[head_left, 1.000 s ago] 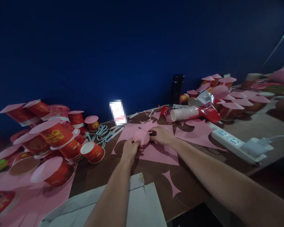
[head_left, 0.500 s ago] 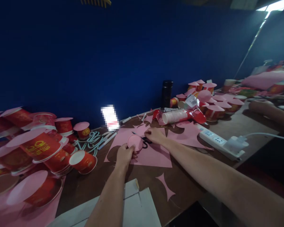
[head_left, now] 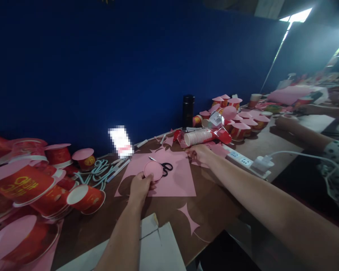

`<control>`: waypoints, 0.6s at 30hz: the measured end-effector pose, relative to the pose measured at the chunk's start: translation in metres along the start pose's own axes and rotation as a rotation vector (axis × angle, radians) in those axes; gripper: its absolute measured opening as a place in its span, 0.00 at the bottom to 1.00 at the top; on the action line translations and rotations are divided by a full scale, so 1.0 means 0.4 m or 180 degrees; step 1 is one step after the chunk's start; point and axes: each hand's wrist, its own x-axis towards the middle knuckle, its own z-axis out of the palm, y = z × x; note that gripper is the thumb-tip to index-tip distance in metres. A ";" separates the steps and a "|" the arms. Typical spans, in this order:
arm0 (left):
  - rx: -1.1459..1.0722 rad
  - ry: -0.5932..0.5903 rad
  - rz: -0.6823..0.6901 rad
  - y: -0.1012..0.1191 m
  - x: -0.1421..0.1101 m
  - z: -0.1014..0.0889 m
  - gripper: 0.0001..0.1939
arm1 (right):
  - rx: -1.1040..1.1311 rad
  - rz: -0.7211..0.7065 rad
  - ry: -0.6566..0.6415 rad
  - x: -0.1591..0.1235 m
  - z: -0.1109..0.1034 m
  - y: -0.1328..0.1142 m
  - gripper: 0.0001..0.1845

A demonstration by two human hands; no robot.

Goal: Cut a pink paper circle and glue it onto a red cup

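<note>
My left hand grips a round pink disc with a raised-looking rim, thumb on top. It is over a pink paper sheet with cut-out curves along its edges. Black-handled scissors lie on that sheet, partly under the disc and apart from both hands. My right hand is at the sheet's far right edge, fingers pinched at a second pink sheet with cut edges. My forearm covers part of that second sheet. In front of the stacked paper cups, my right fingertips are small and hard to see.
Red paper cups with pink tops crowd the left, beside pale cords. A lit phone leans on the blue wall. A black bottle, more cups and a power strip stand right. Another person's arm reaches in.
My right hand has left the scissors and moved right to the second pink sheet, which has shifted. The left hand still holds the disc. The view has turned right.
</note>
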 end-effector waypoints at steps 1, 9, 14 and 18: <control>0.0001 -0.0003 0.0010 0.000 -0.001 0.000 0.08 | 0.0077 0.0015 0.0072 0.007 -0.014 -0.007 0.08; 0.0008 -0.0026 0.0074 0.000 -0.001 0.002 0.08 | 0.0083 -0.0346 0.0626 0.058 -0.095 -0.076 0.20; 0.0006 -0.0054 0.0034 -0.004 0.005 0.000 0.09 | -0.0666 -0.0628 0.0761 0.077 -0.153 -0.109 0.17; 0.0049 -0.0056 0.0057 -0.001 0.004 0.002 0.09 | -0.2441 -0.0865 0.0708 0.070 -0.193 -0.102 0.13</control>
